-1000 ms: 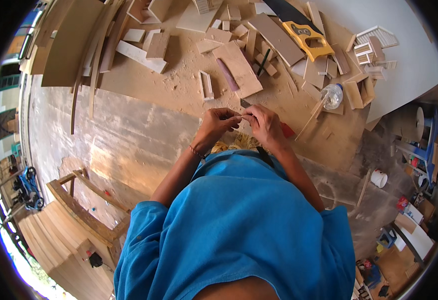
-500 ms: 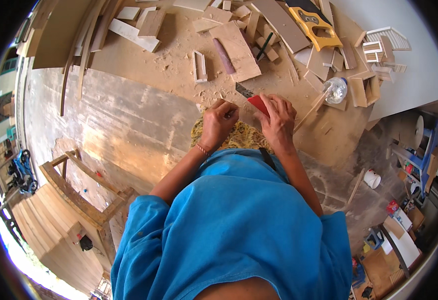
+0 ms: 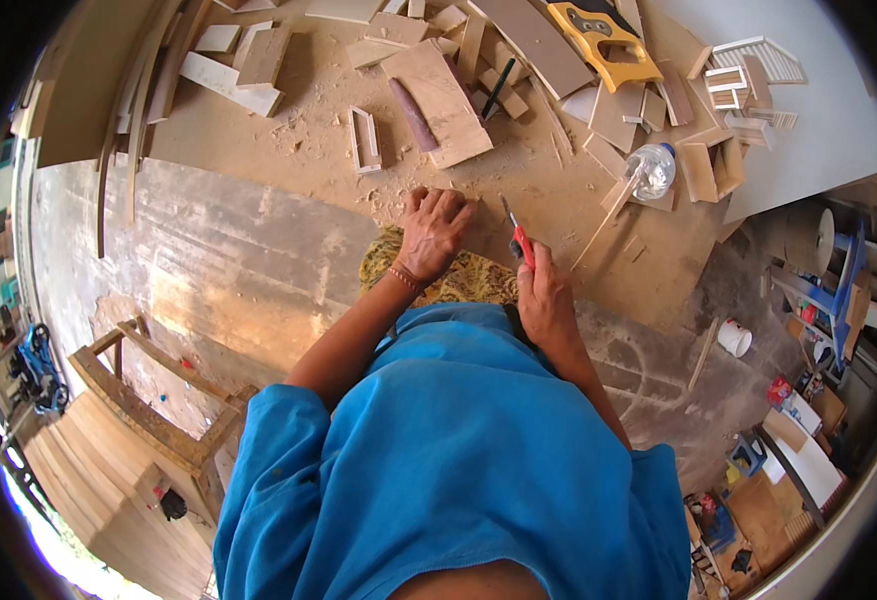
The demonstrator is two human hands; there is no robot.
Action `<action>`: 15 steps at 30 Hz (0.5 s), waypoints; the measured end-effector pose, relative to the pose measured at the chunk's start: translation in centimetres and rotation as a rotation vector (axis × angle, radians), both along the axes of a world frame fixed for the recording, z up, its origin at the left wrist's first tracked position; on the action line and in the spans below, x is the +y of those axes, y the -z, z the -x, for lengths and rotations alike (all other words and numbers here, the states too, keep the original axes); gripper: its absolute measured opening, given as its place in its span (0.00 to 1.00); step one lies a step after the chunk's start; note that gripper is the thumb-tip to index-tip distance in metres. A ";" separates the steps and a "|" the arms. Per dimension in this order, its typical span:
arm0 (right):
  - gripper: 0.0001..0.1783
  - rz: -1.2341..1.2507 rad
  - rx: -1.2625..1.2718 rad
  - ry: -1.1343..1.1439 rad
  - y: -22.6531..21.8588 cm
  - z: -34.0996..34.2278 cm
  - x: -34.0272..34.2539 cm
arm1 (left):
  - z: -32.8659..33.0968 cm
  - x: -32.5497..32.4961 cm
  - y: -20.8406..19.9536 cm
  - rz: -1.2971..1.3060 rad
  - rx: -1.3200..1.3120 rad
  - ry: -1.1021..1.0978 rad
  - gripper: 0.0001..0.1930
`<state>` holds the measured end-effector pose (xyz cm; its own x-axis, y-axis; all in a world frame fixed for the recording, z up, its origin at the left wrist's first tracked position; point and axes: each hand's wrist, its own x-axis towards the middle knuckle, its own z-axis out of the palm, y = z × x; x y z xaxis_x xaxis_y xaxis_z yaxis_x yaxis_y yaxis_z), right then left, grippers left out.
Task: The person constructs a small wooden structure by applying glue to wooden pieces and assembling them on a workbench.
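My right hand [image 3: 547, 300] is closed round a red cutter knife [image 3: 522, 243], its blade pointing away from me over the wooden work board. To its left, my left hand [image 3: 433, 232] rests near the board's front edge with the back of the hand up and its fingers curled. What lies under those fingers, if anything, is hidden. Beyond the hands are a small pale wooden frame [image 3: 365, 141] and a flat wooden block [image 3: 456, 112]. A purplish-brown rod [image 3: 414, 115] lies on the block.
A yellow-handled saw [image 3: 609, 50] lies among wood offcuts at the back. A clear plastic bottle [image 3: 651, 172] and an open wooden box [image 3: 711, 168] are at the right. Shavings litter the board [image 3: 304, 175]. Small white slatted pieces [image 3: 759, 60] rest on a pale sheet.
My right hand has lowered and drawn back, and the knife has swung from pointing left to pointing away from me. My left hand has turned knuckles-up. The view has shifted slightly.
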<state>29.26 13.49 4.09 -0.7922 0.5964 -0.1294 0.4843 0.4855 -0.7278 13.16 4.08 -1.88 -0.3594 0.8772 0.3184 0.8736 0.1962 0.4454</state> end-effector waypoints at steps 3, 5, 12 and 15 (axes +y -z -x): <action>0.13 0.150 -0.070 0.025 -0.4 0.5 -0.9 | 0.1 0.0 -0.8 0.005 -0.003 0.017 0.16; 0.13 0.124 -0.305 -0.010 0.0 0.5 -1.2 | -0.1 -0.3 -1.0 0.026 0.000 0.024 0.16; 0.16 0.046 -0.354 -0.034 0.8 1.3 -1.2 | 0.0 -0.7 -1.0 0.051 -0.018 0.074 0.17; 0.16 -0.029 -0.369 -0.060 1.0 1.4 -1.2 | 0.1 -0.6 -1.3 0.082 -0.019 0.074 0.17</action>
